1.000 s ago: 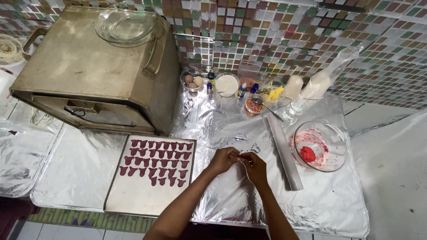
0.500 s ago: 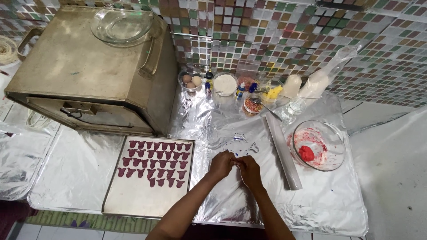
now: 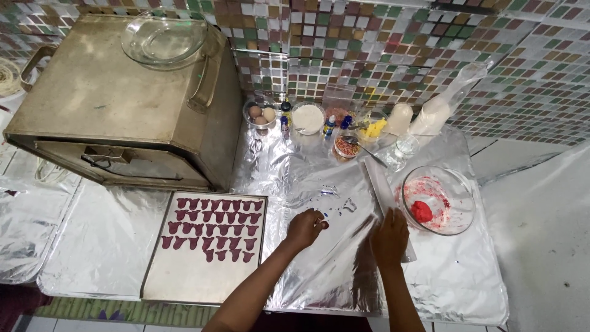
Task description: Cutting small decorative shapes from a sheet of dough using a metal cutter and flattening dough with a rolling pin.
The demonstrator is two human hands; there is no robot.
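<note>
**A:** The small dark-red dough piece (image 3: pixel 324 225), where is it from where you sit?

**B:** Just below the centre of the frame, pinched at the fingertips of my left hand (image 3: pixel 305 228), over the crinkled silver foil sheet (image 3: pixel 319 270) covering the table. The fingers are curled shut around it.

**A:** And the other hand?

**B:** My right hand (image 3: pixel 389 238) sits to the right of centre, palm down, fingers spread flat. It presses on the foil and on the lower end of a long flat pale strip (image 3: pixel 384 193); it grips nothing.

**A:** What's near them?

**B:** Just above my hands, two small clear cutter shapes (image 3: pixel 349 205) lie on the foil. Left of my left hand is a flat rectangular baking tray (image 3: pixel 203 280) with rows of dark-red cut-out dough shapes (image 3: pixel 212 227) filling its upper half. At right of centre stands a round clear glass bowl (image 3: pixel 437 200) smeared red, with a lump of red dough (image 3: pixel 421 211) in it.

**A:** Further back?

**B:** A boxy worn metal oven (image 3: pixel 117 104) fills the upper left, with a clear glass dish (image 3: pixel 163 40) on top. Along the mosaic-tiled wall (image 3: pixel 381 43), small jars and a bowl of eggs (image 3: pixel 259 114) stand in a row.
</note>
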